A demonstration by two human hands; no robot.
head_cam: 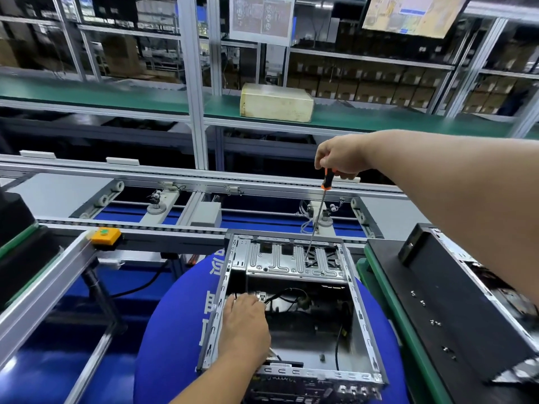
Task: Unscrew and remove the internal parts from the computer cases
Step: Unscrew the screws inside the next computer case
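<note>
An open computer case (368, 336) lies on my lap over blue cloth, its inside facing up. My right hand (341, 157) grips the orange-and-black handle of a long screwdriver (318, 217). The screwdriver's tip stands on the silver drive bracket (280, 262) at the case's far end. My left hand (243, 325) reaches inside the case at its left wall, fingers on the black cables (287, 294); whether it holds one is hidden.
A second black case (455, 301) lies on the green-edged bench at right with several loose screws (422, 302) on its panel. A conveyor frame runs across ahead, with an orange button box (105, 235) at left. A beige box (276, 102) sits on the green shelf.
</note>
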